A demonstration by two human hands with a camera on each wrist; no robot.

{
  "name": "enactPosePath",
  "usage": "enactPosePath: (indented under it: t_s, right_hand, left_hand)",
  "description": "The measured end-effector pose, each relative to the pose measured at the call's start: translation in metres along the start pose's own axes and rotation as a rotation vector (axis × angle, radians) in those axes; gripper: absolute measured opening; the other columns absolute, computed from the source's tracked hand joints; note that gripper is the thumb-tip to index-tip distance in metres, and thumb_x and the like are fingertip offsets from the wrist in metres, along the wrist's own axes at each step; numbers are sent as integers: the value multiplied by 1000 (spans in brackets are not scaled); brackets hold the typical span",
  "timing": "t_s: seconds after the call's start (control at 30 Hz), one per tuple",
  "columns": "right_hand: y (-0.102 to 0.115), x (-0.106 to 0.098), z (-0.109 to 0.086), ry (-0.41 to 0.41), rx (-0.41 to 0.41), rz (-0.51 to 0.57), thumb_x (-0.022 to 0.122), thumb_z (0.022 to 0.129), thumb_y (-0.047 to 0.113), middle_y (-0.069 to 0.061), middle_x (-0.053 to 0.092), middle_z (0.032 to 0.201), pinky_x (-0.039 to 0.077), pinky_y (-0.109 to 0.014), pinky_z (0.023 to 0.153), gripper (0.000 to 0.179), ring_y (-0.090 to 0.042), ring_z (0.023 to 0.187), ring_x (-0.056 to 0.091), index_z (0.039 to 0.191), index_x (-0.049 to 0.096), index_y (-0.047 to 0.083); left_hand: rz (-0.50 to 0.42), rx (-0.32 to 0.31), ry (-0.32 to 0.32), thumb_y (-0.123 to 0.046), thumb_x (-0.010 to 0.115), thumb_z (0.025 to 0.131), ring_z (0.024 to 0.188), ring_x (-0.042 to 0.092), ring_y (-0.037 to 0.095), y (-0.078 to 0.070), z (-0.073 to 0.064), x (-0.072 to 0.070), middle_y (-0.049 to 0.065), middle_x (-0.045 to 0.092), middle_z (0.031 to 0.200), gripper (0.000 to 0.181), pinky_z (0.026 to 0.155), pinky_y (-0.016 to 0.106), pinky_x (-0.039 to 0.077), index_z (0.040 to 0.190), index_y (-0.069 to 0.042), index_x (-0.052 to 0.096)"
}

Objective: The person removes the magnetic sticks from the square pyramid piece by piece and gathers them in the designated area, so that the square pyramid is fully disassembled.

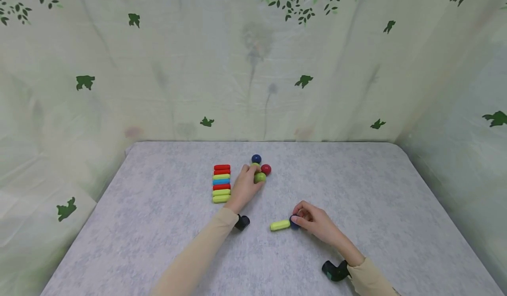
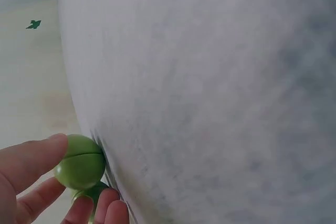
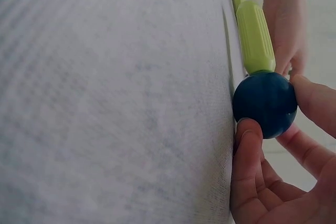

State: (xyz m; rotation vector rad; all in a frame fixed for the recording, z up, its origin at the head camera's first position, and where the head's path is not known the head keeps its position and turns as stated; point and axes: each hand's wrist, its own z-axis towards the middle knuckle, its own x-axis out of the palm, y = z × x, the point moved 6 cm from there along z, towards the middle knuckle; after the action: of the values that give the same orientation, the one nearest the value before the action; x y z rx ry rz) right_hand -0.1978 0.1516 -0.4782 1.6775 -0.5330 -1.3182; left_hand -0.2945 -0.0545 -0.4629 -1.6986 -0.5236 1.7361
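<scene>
My left hand (image 1: 246,185) pinches a light green ball (image 2: 80,162) between thumb and fingers; a thin groove runs round it. Behind this one, a second green ball (image 2: 92,195) shows partly past the fingers. A red ball (image 1: 266,169) and a dark blue ball (image 1: 256,158) lie just beyond them. Nearer the front, my right hand (image 1: 317,226) holds another dark blue ball (image 3: 265,104) by its sides, low at the tabletop. One end of a yellow-green ribbed stick (image 3: 255,38) meets that ball, and the stick (image 1: 280,225) points left from it.
Left of the left hand, several short sticks in red, yellow-green and blue (image 1: 221,182) lie in a column. The grey-blue cloth-covered table (image 1: 158,243) ends at a hanging curtain (image 1: 222,89) with leaf and bird prints. Each wrist wears a black camera (image 1: 335,271).
</scene>
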Motion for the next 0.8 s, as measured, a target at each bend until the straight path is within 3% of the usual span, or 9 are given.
enactPosePath:
  t_s: [0.17,0.27,0.47,0.6,0.7,0.8]
  right_hand:
    - [-1,1,0,1,12,-4,62,94,29,-2,54,85,45,-26,54,20,-11,64,51,101,58,11]
    - [-3,1,0,0,25,-9,61,94,30,-1,54,84,46,-27,54,20,-11,63,51,101,58,12]
    - [-4,1,1,-6,54,-14,62,94,32,-1,55,84,46,-28,54,21,-13,63,52,101,58,12]
    - [-3,0,1,-17,49,-5,63,93,29,-1,56,83,46,-27,54,20,-14,63,54,100,58,11]
    - [-2,0,1,-20,42,14,63,93,26,-2,58,83,46,-27,53,18,-16,63,55,100,58,9]
    - [-3,1,1,-13,45,53,63,94,22,-3,61,86,46,-27,53,17,-20,65,57,102,58,8]
  left_hand:
    - [-32,7,19,-14,69,88,90,53,21,1,-9,-4,9,50,113,33,81,33,49,118,-9,56]
    - [-62,49,72,-13,67,90,89,53,20,1,-20,-6,8,52,109,28,78,33,49,116,-9,56]
    - [-142,234,337,-16,64,92,87,56,15,-9,-49,4,-1,58,97,23,77,30,49,112,-7,58]
    - [-171,275,487,-19,66,92,84,57,9,-18,-68,14,-6,61,93,22,76,25,48,110,-9,60]
    - [-156,306,518,-19,68,91,80,56,6,-26,-77,21,-6,62,94,23,74,23,48,110,-9,60]
    - [-126,335,501,-17,69,90,77,55,5,-32,-81,25,-5,62,94,22,72,21,48,109,-9,61]
